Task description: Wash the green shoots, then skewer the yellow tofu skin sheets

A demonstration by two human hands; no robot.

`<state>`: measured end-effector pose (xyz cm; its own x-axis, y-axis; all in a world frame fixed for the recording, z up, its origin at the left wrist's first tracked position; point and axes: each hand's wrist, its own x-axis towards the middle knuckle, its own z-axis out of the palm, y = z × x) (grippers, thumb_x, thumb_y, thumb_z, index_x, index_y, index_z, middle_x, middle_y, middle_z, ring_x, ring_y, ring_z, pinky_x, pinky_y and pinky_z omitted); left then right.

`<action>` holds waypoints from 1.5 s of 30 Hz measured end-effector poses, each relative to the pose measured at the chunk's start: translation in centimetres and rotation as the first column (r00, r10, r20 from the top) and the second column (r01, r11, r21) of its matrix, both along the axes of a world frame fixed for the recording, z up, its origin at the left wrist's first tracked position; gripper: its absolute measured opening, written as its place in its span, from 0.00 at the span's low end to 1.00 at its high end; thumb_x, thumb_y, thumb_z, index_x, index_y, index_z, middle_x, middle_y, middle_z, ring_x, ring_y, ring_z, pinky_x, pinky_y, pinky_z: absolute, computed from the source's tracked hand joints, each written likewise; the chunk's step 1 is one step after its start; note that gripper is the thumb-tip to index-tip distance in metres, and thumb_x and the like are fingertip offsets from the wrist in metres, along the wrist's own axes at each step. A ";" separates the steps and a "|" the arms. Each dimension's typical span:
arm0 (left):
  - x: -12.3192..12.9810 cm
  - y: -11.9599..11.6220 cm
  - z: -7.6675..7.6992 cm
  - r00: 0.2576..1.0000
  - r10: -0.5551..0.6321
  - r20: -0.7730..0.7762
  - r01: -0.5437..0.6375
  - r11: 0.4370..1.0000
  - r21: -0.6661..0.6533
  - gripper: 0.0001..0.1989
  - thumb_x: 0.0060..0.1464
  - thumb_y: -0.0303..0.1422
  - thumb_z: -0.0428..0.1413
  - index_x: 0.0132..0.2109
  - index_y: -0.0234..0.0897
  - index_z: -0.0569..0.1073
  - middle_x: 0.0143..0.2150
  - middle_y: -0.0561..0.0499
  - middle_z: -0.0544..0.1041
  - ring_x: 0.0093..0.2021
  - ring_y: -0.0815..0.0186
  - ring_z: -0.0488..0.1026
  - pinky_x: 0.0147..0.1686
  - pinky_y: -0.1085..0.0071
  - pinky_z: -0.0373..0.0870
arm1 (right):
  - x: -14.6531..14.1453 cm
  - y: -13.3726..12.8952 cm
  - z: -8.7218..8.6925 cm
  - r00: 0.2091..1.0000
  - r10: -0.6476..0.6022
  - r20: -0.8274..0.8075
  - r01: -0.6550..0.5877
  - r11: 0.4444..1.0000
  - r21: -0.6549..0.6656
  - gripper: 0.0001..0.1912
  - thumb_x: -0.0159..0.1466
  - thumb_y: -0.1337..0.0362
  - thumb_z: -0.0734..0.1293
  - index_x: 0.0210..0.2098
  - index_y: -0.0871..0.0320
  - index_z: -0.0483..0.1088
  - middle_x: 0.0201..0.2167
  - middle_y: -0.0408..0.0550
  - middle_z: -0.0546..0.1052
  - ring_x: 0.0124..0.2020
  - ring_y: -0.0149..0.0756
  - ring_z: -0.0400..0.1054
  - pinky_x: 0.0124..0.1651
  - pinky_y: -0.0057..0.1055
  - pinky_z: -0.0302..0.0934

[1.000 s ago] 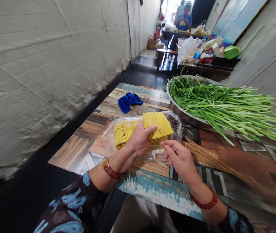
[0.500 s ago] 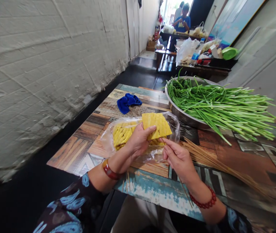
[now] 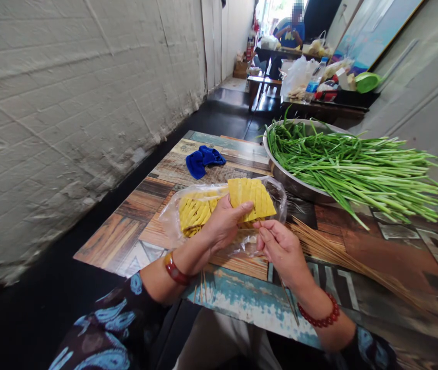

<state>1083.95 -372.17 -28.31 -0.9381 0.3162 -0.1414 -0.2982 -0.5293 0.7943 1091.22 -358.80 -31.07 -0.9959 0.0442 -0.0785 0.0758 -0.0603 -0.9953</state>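
Note:
My left hand pinches a flat yellow piece of sliced food that looks like tofu sheet, thumb on top, over an open clear plastic bag. More yellow slit pieces lie inside the bag. Close by on the right, my right hand is closed round thin bamboo skewers, whose lower ends stick out below the palm. Their upper end is at the lower edge of the yellow piece; whether it has gone in I cannot tell.
A metal bowl heaped with long green chives stands at the back right. Loose bamboo skewers lie right of my right hand. A blue cloth rests on the patterned table. Farther off, a person sits at another table.
Both hands stay close together, and the yellow piece has shifted slightly right in view. The skewers' lower ends have swung a little to the left.

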 end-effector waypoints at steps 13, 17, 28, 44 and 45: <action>0.3 0.2 0.1 0.999 -0.022 -0.043 0.020 0.999 -0.029 0.17 0.43 0.34 0.69 0.41 0.31 0.78 0.39 0.44 0.82 0.41 0.60 0.79 0.44 0.66 0.73 | 0.0 -0.3 0.9 1.000 0.001 0.013 -0.001 1.000 -0.006 0.20 0.63 0.48 0.69 0.40 0.59 0.72 0.21 0.38 0.73 0.14 0.22 0.58 0.18 0.22 0.53; 0.2 0.0 0.0 0.999 -0.009 -0.032 0.008 1.000 -0.015 0.19 0.43 0.34 0.70 0.42 0.32 0.78 0.39 0.45 0.82 0.41 0.59 0.79 0.45 0.64 0.74 | 0.4 -0.2 0.9 0.998 0.050 0.032 -0.050 0.999 0.001 0.22 0.64 0.46 0.67 0.44 0.60 0.72 0.21 0.39 0.73 0.14 0.23 0.60 0.18 0.22 0.54; 0.4 0.0 0.1 0.998 -0.059 -0.017 0.058 0.998 -0.040 0.16 0.43 0.35 0.70 0.39 0.33 0.79 0.36 0.47 0.82 0.36 0.63 0.78 0.38 0.69 0.74 | 0.1 -0.4 0.8 0.999 0.011 0.033 -0.011 1.000 -0.024 0.20 0.63 0.47 0.69 0.38 0.60 0.72 0.18 0.37 0.72 0.12 0.22 0.58 0.17 0.21 0.52; -0.4 -0.2 0.7 0.997 0.036 0.065 -0.038 0.999 0.029 0.24 0.38 0.38 0.72 0.42 0.31 0.79 0.38 0.44 0.83 0.41 0.54 0.81 0.45 0.61 0.77 | 0.0 0.3 0.9 0.999 -0.014 0.041 0.014 1.000 0.005 0.20 0.59 0.50 0.72 0.42 0.60 0.79 0.20 0.41 0.74 0.15 0.23 0.60 0.19 0.22 0.54; -0.4 -0.3 0.8 0.997 0.040 0.064 -0.042 0.999 0.031 0.25 0.37 0.38 0.72 0.43 0.32 0.79 0.38 0.44 0.83 0.41 0.54 0.81 0.45 0.60 0.77 | 0.0 0.3 0.9 0.999 -0.019 0.037 0.019 1.000 0.022 0.20 0.60 0.50 0.72 0.42 0.61 0.79 0.20 0.41 0.74 0.14 0.23 0.60 0.18 0.22 0.54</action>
